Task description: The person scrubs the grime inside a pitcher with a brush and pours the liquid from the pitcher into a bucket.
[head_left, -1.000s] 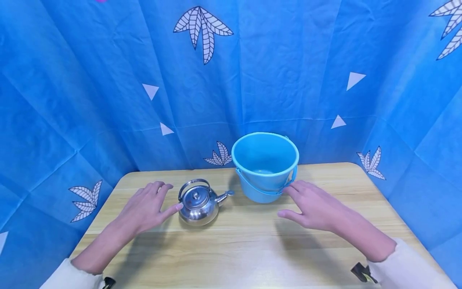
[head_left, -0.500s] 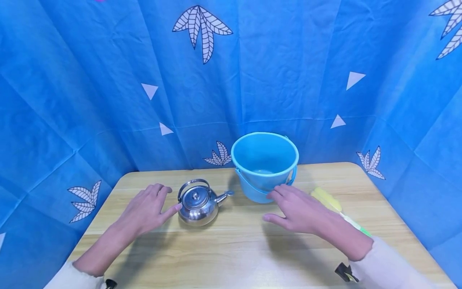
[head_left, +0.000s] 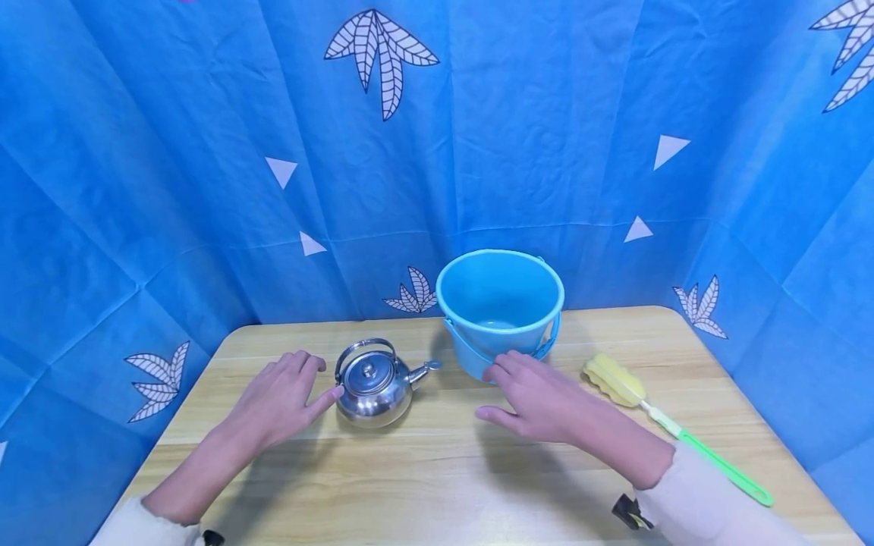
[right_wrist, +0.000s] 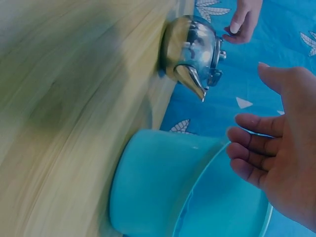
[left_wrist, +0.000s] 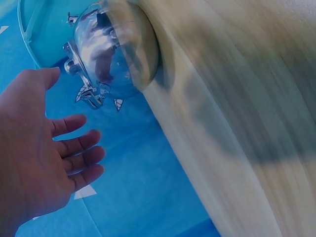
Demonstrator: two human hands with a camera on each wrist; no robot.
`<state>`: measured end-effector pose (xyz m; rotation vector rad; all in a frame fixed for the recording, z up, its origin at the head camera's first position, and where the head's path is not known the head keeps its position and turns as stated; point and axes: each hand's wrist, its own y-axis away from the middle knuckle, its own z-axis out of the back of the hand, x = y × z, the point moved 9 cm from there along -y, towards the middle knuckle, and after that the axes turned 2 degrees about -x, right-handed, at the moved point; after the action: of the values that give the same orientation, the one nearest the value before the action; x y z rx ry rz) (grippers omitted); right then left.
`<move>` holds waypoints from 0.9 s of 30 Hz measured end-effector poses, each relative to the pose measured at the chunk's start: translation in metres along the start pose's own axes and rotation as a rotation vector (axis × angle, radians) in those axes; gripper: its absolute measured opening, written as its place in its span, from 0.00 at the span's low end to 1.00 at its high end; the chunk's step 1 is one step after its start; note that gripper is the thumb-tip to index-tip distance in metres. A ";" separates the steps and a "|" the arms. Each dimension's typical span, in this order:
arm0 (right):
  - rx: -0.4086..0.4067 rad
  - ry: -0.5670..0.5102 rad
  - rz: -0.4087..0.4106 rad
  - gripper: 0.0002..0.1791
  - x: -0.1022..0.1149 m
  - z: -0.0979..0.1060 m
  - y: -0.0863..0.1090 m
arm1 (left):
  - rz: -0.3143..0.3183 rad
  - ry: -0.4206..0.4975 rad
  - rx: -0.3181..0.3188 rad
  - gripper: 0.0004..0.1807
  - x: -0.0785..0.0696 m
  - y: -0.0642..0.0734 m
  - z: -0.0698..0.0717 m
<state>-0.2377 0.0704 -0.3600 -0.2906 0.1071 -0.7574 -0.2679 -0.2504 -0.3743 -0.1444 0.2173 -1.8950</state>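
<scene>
A shiny metal teapot (head_left: 374,394) with a lid and an upright handle stands left of centre, its spout turned right. My left hand (head_left: 278,398) hovers at its left side, thumb tip overlapping the pot's edge in the head view; the left wrist view shows the palm holding nothing, fingers loosely bent. A light blue bucket (head_left: 478,345) stands behind and right of the teapot, its bail hanging at the front. My right hand (head_left: 532,398) is in front of the bucket, holding nothing, fingers relaxed. To its right lies a sponge brush (head_left: 614,379) with a yellow head and a green handle.
The wooden table (head_left: 403,493) has rounded far corners. Blue patterned cloth (head_left: 546,152) hangs close behind it and along both sides. The sponge brush's handle reaches toward the right table edge, partly beside the right sleeve (head_left: 710,493).
My right hand has moved left across the bucket's front, bringing the sponge brush, earlier hidden behind that arm, into view. The left hand, teapot and bucket have stayed almost in place.
</scene>
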 end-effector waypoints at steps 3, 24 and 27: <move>0.008 -0.002 0.006 0.32 0.003 -0.003 -0.004 | -0.007 0.000 -0.004 0.35 -0.001 0.000 -0.001; 0.043 -0.017 0.036 0.28 0.024 -0.023 -0.035 | -0.009 0.000 -0.004 0.30 -0.003 -0.001 -0.007; 0.048 -0.027 0.035 0.28 0.028 -0.027 -0.039 | -0.010 0.007 -0.014 0.29 -0.004 -0.001 -0.008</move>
<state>-0.2487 0.0187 -0.3737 -0.2526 0.0681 -0.7196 -0.2690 -0.2461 -0.3823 -0.1489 0.2347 -1.9042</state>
